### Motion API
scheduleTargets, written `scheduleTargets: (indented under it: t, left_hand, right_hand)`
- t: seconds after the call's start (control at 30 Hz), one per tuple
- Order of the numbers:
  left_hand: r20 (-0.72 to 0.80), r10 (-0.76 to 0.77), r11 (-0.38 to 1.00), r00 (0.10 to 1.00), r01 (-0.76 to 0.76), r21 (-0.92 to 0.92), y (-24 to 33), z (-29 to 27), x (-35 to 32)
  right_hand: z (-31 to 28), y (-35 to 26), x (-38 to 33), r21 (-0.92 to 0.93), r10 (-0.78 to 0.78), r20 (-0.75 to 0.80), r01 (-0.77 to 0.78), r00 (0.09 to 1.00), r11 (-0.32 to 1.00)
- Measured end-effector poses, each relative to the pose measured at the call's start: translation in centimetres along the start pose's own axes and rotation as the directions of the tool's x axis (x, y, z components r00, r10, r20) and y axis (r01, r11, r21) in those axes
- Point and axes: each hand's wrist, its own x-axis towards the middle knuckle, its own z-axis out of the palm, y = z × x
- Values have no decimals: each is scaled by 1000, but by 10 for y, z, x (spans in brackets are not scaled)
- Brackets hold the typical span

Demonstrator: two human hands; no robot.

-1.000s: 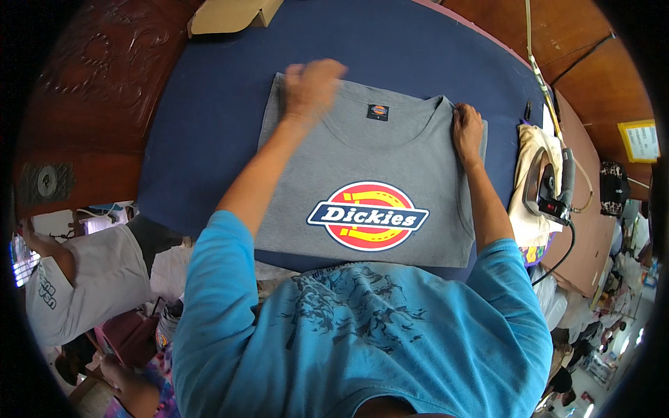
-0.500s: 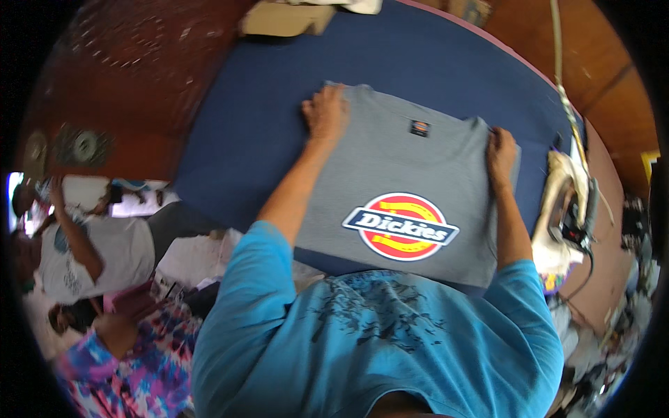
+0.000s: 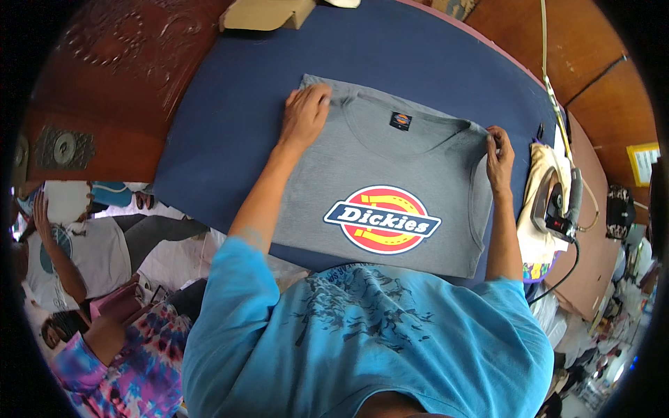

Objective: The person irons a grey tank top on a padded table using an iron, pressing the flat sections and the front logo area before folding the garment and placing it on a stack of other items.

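Observation:
A grey T-shirt [image 3: 313, 181] lies folded and face up on the dark blue padded table, its neckline away from me. A round red and yellow print with a blue band [image 3: 382, 219] covers its lower front, and a small dark label [image 3: 401, 121] sits inside the collar. My left hand [image 3: 304, 118] is at the shirt's far left shoulder, fingers bent and closed on the cloth, fingertips partly hidden. At the right shoulder, my right hand [image 3: 500, 157] pinches the edge of the fabric between thumb and fingers.
On the right a clothes iron [image 3: 555, 202] rests on a pale cloth [image 3: 533, 240], its cord hanging down. A cardboard piece [image 3: 268, 14] lies at the table's far left. Carved wood [image 3: 104, 90] borders the left. Two people [image 3: 87, 258] are at lower left.
The shirt's collar is spread wider and its shoulders look flatter. My left hand has shifted its fingers on the left shoulder; my right hand keeps its hold. The whole view has swung slightly.

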Motion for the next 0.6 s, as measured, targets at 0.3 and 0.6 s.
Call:
scheduleTargets:
  t: [0.3, 0.6]
  left_hand:
    - [664, -439, 793, 606, 609, -31, 40, -108, -59]
    - [51, -554, 828, 831, 543, 142, -43, -25, -49]
  right_hand:
    - [-112, -38, -56, 145, 292, 405, -377, 866, 915]
    - [-238, 82, -33, -880, 452, -252, -397, 856, 260]
